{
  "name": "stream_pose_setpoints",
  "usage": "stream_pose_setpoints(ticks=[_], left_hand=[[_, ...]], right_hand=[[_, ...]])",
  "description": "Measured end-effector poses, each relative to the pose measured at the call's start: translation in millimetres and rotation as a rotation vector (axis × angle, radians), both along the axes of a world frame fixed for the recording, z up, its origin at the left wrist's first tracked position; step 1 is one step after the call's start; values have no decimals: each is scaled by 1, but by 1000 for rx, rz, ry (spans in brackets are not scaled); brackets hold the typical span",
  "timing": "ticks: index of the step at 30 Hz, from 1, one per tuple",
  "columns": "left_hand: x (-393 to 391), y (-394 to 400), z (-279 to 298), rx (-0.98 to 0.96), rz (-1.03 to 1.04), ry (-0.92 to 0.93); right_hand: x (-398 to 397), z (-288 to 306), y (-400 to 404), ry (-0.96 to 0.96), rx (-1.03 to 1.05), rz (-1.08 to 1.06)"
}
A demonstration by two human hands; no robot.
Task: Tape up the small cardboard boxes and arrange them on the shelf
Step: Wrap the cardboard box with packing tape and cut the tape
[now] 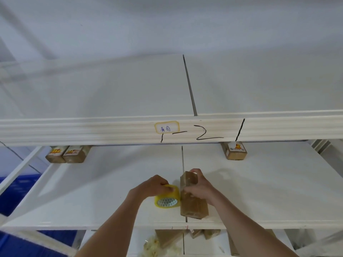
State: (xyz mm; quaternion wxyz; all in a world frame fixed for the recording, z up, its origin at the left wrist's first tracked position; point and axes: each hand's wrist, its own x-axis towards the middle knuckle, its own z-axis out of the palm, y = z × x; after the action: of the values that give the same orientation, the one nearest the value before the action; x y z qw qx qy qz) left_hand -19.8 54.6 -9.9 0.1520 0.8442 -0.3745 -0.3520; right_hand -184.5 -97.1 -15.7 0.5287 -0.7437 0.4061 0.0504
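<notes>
A: Taping under way at the middle shelf [92,191]. Right hand [199,188] wrapped round the cardboard box [193,201], fingers curled over its far end, thumb on the near side. Left hand [155,185] clamped on the yellow tape roll [168,198], fingers hooked over the rim.

B: Position of box relative to roll?

A: Box immediately right of the roll, touching or nearly so. Long axis pointing away from the body, along the shelf seam. Left hand nearer the roll, so probably pulling tape across toward the right.

B: Materials?

A: Brown corrugated card, glossy where taped; squared oblong. Roll a short cylinder, translucent yellow, patterned core showing.

B: Elsewhere?

A: Two finished boxes [67,153] back left, touching; another box [235,150] back right. Scraps on the shelf below, too blurred to identify.
</notes>
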Motion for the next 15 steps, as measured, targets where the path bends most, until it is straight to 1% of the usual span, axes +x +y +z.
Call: stream_pose_setpoints(ticks=[1,6,10,15], left_hand=[[1,1,2,-5,-5,-10],[2,-10,4,-8,-52,-196],[6,-11,0,11,-62,-317],[7,-11,3,14,4,-238]], right_hand=[[0,2,-1,-4,10,15],[-1,9,-2,-25,-3,24],[-1,17,-6,-62,64,58],[-5,29,-14,-116,155,66]])
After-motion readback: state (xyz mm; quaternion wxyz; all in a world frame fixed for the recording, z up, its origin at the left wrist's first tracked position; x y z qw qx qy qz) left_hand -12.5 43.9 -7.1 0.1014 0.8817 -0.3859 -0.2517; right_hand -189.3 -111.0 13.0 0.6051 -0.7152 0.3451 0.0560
